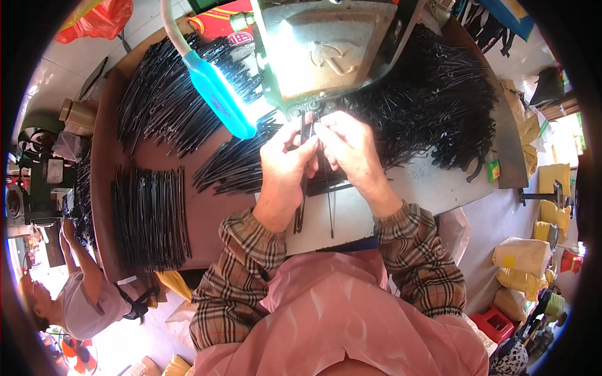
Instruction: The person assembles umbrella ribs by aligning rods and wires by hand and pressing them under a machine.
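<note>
My left hand (285, 166) is closed on a small bunch of thin black rods (299, 210), which look like umbrella ribs and hang down below the palm. Close beside it, my right hand (351, 147) pinches the upper end of another thin black rod (330, 210), whose lower end dangles over the table. Both sets of fingertips meet just below the head of a green-framed machine (329, 56). The exact contact between rod ends and machine is too small to make out.
A blue lamp (216, 94) shines from the left of the machine. Heaps of black rods (169, 94) cover the brown table (210, 225), with a neat row (150, 219) near left and a tangled pile (433, 100) at right. Another person (94, 301) works at far left.
</note>
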Motion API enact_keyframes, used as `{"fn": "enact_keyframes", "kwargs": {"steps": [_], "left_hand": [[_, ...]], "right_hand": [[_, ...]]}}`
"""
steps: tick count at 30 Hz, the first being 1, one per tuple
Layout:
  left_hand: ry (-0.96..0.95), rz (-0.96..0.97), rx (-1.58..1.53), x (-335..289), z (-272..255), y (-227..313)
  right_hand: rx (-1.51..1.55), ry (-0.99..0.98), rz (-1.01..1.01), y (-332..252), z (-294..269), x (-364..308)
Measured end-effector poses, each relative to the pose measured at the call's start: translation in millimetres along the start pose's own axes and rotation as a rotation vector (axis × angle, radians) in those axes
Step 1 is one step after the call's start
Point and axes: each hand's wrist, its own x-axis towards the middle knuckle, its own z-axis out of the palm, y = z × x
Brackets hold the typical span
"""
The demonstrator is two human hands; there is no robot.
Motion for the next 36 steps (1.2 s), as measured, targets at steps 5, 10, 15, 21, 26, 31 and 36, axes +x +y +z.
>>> {"fn": "enact_keyframes", "kwargs": {"steps": [5,10,15,21,26,31,36], "left_hand": [[-0.005,0.052,0.035,2.4,1.6,1.2],[0.045,0.052,0.016,9.8,7.4,2.8],[0.073,0.022,-0.001,16.0,9.7,6.6],[0.049,0.034,-0.027,15.4,6.1,2.4],[0.018,0.016,-0.055,14.4,5.0,2.2],[-0.029,-0.074,-0.078,1.4,3.6,14.5],[-0.008,-0.238,0.001,-22.4,1.3,30.4]], "right_hand": [[0.015,-0.037,-0.020,-1.9,-2.4,3.4],[0.206,-0.057,0.016,-2.0,-1.4,11.6],[0.307,-0.062,0.032,-1.2,-1.7,18.3],[0.351,-0.071,0.073,-2.0,-1.4,16.8],[0.343,-0.075,0.099,-2.1,-3.6,20.3],[0.324,-0.073,0.114,-6.2,-2.0,19.5],[0.347,-0.054,0.164,-12.0,0.3,18.3]]}}
